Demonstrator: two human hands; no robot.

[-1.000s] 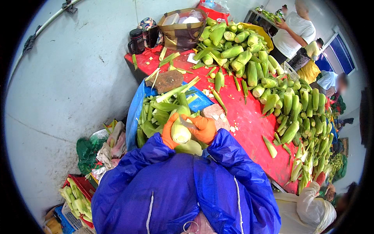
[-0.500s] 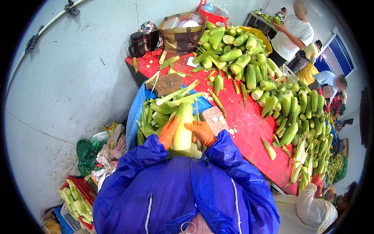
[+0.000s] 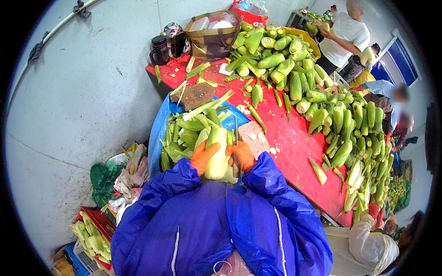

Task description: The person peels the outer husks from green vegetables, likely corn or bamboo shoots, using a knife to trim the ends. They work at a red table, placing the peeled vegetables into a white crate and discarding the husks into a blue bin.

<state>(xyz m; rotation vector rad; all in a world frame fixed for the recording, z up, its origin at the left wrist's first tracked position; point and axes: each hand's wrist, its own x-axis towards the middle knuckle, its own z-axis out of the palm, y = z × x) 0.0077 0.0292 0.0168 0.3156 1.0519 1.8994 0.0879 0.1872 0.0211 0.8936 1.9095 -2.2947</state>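
In an orange glove, my left hand (image 3: 204, 157) closes around the left side of a pale green corn ear (image 3: 216, 154), partly husked and upright before my chest. My right hand (image 3: 242, 156), gloved alike, grips a knife (image 3: 236, 128) whose thin blade points away from me along the ear's right side. Its fingers are at the ear's right edge; the handle is mostly hidden in the glove. Beyond and left of the ear, loose green husks (image 3: 184, 140) heap up on a blue plastic sheet (image 3: 159, 131).
A reddish brick (image 3: 253, 139) and a brown stone (image 3: 195, 95) lie on the red table (image 3: 294, 145). Unpeeled corn (image 3: 317, 96) is piled along its far and right sides. A bag (image 3: 212, 40) and a dark flask (image 3: 159, 50) stand at the back. Other people work at right.
The long husk strip that lay across the ear's top has dropped back toward the heap. My left fingers have come further over the ear, and my right thumb has drawn back from its face.
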